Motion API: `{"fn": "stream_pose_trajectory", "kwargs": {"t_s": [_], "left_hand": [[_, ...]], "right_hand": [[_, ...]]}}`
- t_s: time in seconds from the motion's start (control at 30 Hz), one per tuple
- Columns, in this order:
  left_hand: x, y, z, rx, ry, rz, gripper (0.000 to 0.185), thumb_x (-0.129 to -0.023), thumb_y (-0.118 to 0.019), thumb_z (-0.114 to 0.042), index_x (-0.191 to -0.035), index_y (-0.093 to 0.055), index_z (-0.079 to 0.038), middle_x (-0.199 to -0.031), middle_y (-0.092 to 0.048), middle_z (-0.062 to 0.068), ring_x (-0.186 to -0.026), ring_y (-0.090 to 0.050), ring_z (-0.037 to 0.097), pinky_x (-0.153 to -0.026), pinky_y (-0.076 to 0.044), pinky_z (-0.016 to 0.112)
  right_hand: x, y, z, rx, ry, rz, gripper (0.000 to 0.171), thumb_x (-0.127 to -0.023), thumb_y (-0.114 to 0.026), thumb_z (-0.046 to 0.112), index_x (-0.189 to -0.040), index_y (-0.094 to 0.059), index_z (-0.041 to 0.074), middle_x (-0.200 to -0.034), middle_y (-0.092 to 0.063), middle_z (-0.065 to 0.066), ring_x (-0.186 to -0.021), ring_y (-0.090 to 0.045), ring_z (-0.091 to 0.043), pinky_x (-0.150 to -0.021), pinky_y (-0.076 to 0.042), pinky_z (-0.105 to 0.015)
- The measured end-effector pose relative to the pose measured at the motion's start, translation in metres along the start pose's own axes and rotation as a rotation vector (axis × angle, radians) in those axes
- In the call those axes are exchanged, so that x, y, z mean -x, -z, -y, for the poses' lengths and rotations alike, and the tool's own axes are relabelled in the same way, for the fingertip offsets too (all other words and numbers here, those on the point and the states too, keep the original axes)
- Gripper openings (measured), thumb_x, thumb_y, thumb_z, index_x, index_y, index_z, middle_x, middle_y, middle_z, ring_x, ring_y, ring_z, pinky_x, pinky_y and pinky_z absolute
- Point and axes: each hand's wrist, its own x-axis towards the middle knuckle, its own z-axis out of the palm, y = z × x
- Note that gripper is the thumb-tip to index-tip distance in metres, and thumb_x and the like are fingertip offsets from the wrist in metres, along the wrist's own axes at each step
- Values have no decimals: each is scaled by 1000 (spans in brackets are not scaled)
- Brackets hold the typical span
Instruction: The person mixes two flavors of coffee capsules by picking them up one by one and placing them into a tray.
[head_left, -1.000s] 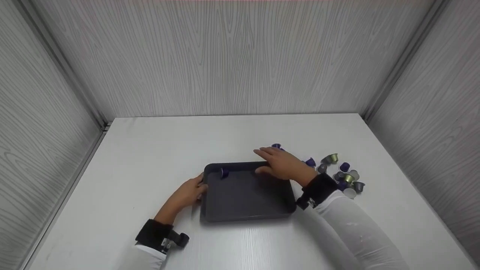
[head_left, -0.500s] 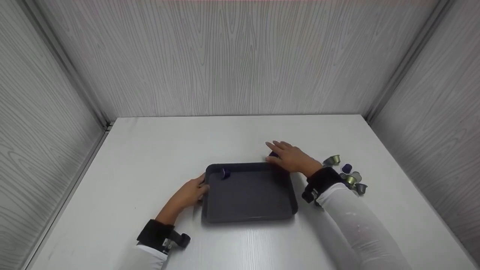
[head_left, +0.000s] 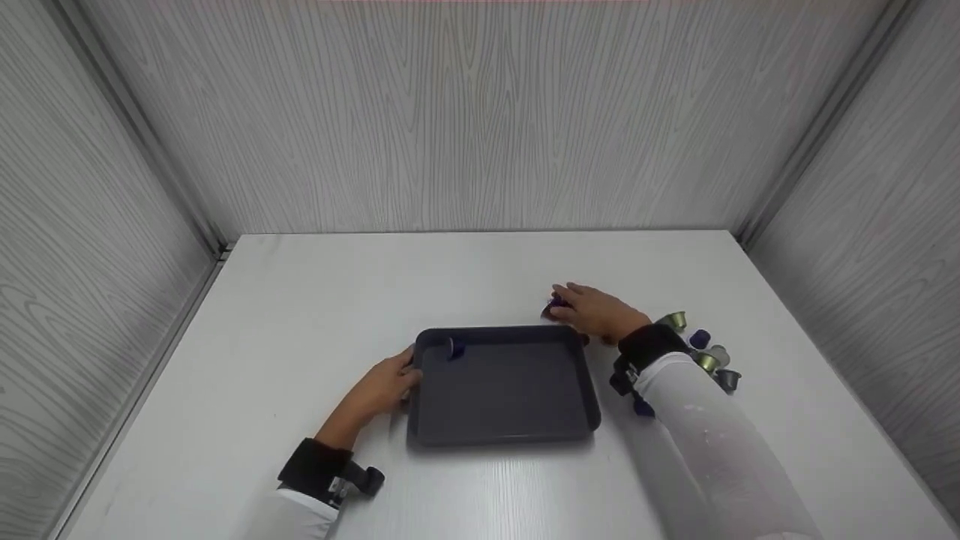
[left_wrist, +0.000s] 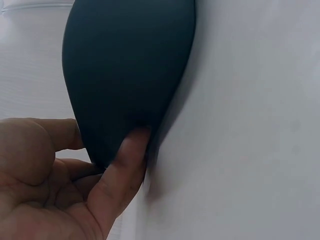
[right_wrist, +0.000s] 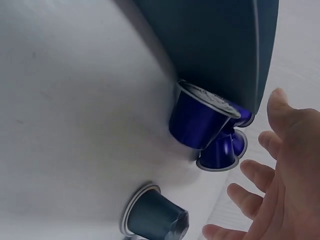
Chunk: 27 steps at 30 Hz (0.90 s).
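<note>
The dark tray (head_left: pixel 502 390) sits flat on the white counter (head_left: pixel 300 300), near its middle and toward the person. The left hand (head_left: pixel 382 386) rests against the tray's left wall, at 9 o'clock of the tray. In the left wrist view the thumb (left_wrist: pixel 122 165) presses the tray's outer wall (left_wrist: pixel 125 75) and the other fingers curl loosely beside it; judged a steadying hold so the tray does not slide. One blue capsule (head_left: pixel 450 347) lies inside the tray at its far left corner, about 11 o'clock.

The right hand (head_left: pixel 596 311) lies over the counter just beyond the tray's far right corner, about 1 o'clock of the tray. Its fingers (right_wrist: pixel 260 175) are spread and relaxed and grip nothing. Their tips stand just beside two blue capsules (right_wrist: pixel 200 120) that lie on their sides, touching each other and lying against the tray's outer wall. A darker grey-blue capsule (right_wrist: pixel 155 215) lies on its side near them, apart from the tray.

A loose heap of capsules (head_left: pixel 701 349), green, blue and silver, lies on the counter at 3 o'clock of the tray, partly hidden behind the right sleeve (head_left: pixel 697 442). Grey wood-grain panels (head_left: pixel 480 112) wall the counter on three sides.
</note>
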Motion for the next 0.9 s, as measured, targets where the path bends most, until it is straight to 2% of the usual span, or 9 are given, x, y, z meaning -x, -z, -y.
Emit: {"fn": "stream_pose_trajectory", "kwargs": {"t_s": [0.17, 0.33, 0.6, 0.9], "left_hand": [[0, 1, -1, 8, 10, -9, 61, -97, -51, -17, -154, -31, -8, -145, -46, 21, -127, -47, 33, -105, -35, 50], [0, 2, 0, 2, 20, -15, 63, -96, -53, -18, -154, -30, -8, -147, -44, 21, -134, -40, 36, -108, -31, 51], [-1, 1, 2, 12, 49, -11, 64, -97, -53, -21, -154, -28, -8, -149, -41, 21, -137, -35, 37, -110, -28, 51], [-3, 0, 5, 60, 49, 13, 66, -95, -54, -21, -155, -27, -10, -150, -41, 15, -136, -38, 34, -107, -33, 51]], "right_hand": [[1, 1, -3, -6, -14, 19, 63, -104, -37, 47, -157, -24, 18, -160, -22, -15, -143, -23, -39, -112, -22, -53], [1, 3, -1, -6, -36, 22, 58, -104, -42, 37, -157, -25, 20, -157, -31, -12, -139, -31, -38, -110, -27, -53], [-2, 2, -2, 45, -13, -16, 53, -101, -53, 26, -150, -40, 10, -148, -45, -13, -134, -41, -34, -109, -31, -50], [3, 0, -3, 155, 51, -65, 38, -96, -57, 12, -134, -57, 5, -121, -61, -16, -112, -56, -34, -98, -43, -49]]}}
